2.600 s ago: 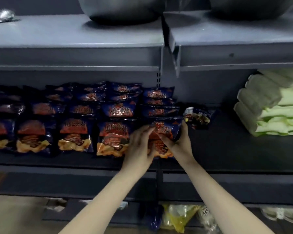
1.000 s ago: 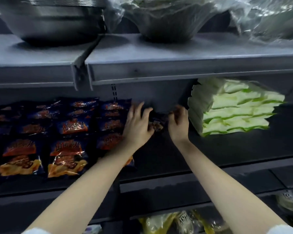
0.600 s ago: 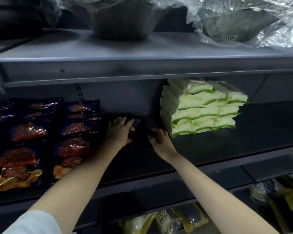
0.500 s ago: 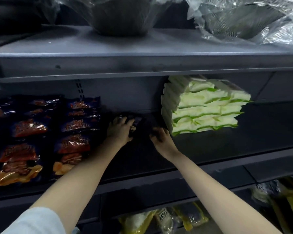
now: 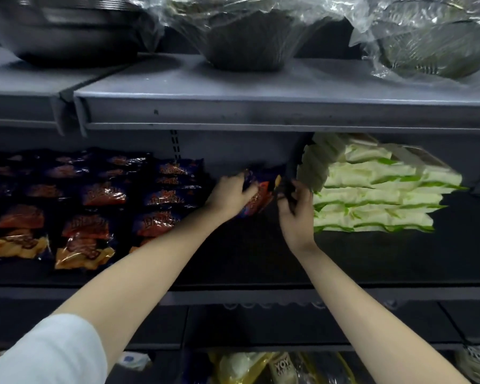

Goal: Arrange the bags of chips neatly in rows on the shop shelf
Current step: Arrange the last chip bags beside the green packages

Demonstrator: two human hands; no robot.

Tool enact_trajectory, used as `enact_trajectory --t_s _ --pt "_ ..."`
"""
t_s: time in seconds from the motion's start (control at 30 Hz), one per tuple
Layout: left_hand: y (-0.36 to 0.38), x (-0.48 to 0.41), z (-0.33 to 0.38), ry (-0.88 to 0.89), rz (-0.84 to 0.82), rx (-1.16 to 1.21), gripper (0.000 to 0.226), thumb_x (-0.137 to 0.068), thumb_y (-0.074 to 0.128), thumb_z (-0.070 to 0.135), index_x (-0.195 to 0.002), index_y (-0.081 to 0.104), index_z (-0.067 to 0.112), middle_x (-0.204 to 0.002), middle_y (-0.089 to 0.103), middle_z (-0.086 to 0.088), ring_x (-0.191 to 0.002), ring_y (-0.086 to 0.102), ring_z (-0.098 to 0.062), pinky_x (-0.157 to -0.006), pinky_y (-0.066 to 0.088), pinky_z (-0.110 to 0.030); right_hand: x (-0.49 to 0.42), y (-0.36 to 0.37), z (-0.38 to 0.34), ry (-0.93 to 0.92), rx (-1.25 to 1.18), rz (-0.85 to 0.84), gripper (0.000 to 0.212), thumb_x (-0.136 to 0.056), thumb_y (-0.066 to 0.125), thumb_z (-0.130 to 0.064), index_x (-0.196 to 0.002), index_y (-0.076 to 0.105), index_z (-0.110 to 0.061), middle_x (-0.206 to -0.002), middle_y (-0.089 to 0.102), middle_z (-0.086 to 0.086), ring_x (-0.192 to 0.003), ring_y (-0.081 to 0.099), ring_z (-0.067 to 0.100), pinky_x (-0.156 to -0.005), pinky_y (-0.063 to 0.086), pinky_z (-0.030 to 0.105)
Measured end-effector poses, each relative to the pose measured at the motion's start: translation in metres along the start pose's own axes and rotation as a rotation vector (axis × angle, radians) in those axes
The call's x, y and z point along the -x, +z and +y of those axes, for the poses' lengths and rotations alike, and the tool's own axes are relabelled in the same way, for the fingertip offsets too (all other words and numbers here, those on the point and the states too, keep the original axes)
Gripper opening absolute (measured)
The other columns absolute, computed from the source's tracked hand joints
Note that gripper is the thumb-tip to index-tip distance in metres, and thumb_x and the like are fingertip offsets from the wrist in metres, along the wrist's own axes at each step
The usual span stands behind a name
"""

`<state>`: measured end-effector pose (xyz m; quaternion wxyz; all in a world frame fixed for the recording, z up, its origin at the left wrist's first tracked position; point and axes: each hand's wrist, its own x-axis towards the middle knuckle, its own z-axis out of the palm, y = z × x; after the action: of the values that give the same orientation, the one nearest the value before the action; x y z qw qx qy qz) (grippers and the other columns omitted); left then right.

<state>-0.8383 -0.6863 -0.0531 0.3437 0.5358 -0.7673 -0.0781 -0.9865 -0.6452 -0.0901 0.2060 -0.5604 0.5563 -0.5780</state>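
Place: a shop aisle.
Evidence: grey metal shelving (image 5: 261, 112); rows of chip bags (image 5: 94, 206) at 9 o'clock; stacked green-white packets (image 5: 377, 195) at 3 o'clock.

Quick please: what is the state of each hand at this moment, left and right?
Left hand: closed on the chip bag, gripping its left side.
Right hand: fingers pinched on the same bag's dark right edge.

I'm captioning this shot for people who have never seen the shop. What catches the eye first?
Both hands meet mid-shelf on one loose chip bag, left hand gripping it, right hand at its edge. Left of them lie the rows of dark chip bags; right, a pale green-and-white stack of packs.
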Motion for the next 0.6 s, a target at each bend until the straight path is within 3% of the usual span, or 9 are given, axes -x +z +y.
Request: enact_trajectory --t_s 0.07,0.17,0.27,0.33,0.43,0.47,0.53,0.57,0.6 --pt "-0.021 0.005 0.006 -0.204 0.024 0.262 0.027 -0.095 0.049 0.031 -0.100 0.063 0.009 -0.098 0.067 -0.013 -0.092 0.062 -0.025 -0.075 0.042 -0.028 -0.006 0.006 -0.010 0.070 -0.047 -0.020 0.060 -0.086 0.057 -0.034 -0.137 0.038 -0.009 -0.134 0.043 0.008 -0.127 0.042 0.023 -0.108 0.034 0.039" --pt "-0.048 0.016 -0.008 -0.511 0.016 0.723 0.016 -0.093 0.051 0.033 -0.084 0.059 0.021 -0.089 0.064 -0.004 -0.091 0.061 -0.024 -0.084 0.047 -0.034 -0.009 0.019 -0.026 0.165 -0.132 -0.179 0.076 -0.085 0.057 -0.055 -0.144 0.031 -0.016 -0.145 0.040 0.003 -0.133 0.039 0.015 -0.111 0.031 0.033" --pt "-0.082 0.036 -0.034 -0.608 0.044 0.988 0.010 -0.092 0.053 0.029 -0.088 0.057 0.020 -0.086 0.063 -0.003 -0.084 0.060 -0.023 -0.083 0.047 -0.040 0.003 0.034 -0.049 0.221 -0.284 -0.400 0.041 -0.092 0.055 -0.037 -0.128 0.052 -0.019 -0.119 0.060 -0.005 -0.107 0.056 0.001 -0.092 0.039 0.021" --pt "-0.104 0.053 -0.050 -0.628 0.033 1.081 0.013 -0.095 0.050 0.025 -0.086 0.056 0.017 -0.079 0.062 -0.003 -0.075 0.060 -0.021 -0.080 0.048 -0.038 0.017 0.051 -0.058 0.205 -0.296 -0.549 0.025 -0.087 0.062 -0.039 -0.109 0.061 -0.029 -0.107 0.066 -0.011 -0.100 0.060 0.001 -0.093 0.041 0.026" --pt "-0.136 0.080 -0.075 -0.650 -0.002 1.145 0.016 -0.095 0.050 0.027 -0.093 0.056 0.012 -0.089 0.064 -0.009 -0.083 0.062 -0.023 -0.082 0.049 -0.036 0.044 0.085 -0.075 0.245 -0.386 -0.668 0.028 -0.078 0.072 -0.035 -0.104 0.063 -0.030 -0.110 0.069 -0.006 -0.108 0.062 0.014 -0.100 0.044 0.036" --pt "-0.149 0.090 -0.083 -0.663 -0.003 1.143 0.029 -0.090 0.057 0.033 -0.105 0.056 0.009 -0.102 0.065 -0.011 -0.092 0.062 -0.024 -0.086 0.050 -0.036 0.055 0.097 -0.083 0.255 -0.418 -0.669 0.027 -0.079 0.072 -0.030 -0.104 0.064 -0.028 -0.108 0.069 -0.004 -0.107 0.063 0.016 -0.099 0.045 0.038" --pt "-0.172 0.112 -0.100 -0.670 0.001 1.071 0.080 -0.066 0.076 0.051 -0.130 0.047 0.012 -0.124 0.060 -0.008 -0.111 0.058 -0.023 -0.099 0.044 -0.041 0.074 0.123 -0.102 0.260 -0.447 -0.663 0.030 -0.077 0.074 -0.029 -0.105 0.065 -0.026 -0.108 0.070 -0.001 -0.105 0.064 0.018 -0.097 0.048 0.040" --pt "-0.182 0.124 -0.111 -0.652 -0.002 1.028 0.090 -0.058 0.080 0.052 -0.132 0.045 0.015 -0.128 0.058 -0.005 -0.115 0.056 -0.021 -0.103 0.041 -0.042 0.083 0.137 -0.110 0.260 -0.448 -0.656 0.034 -0.074 0.076 -0.033 -0.106 0.065 -0.026 -0.108 0.071 0.000 -0.105 0.065 0.019 -0.094 0.049 0.040" --pt "-0.193 0.136 -0.123 -0.631 0.007 0.998 0.078 -0.062 0.081 0.045 -0.127 0.048 0.017 -0.125 0.059 -0.004 -0.113 0.057 -0.020 -0.102 0.042 -0.042 0.093 0.151 -0.118 0.266 -0.442 -0.653 0.037 -0.072 0.076 -0.036 -0.106 0.066 -0.026 -0.108 0.071 0.000 -0.103 0.066 0.020 -0.090 0.050 0.040"
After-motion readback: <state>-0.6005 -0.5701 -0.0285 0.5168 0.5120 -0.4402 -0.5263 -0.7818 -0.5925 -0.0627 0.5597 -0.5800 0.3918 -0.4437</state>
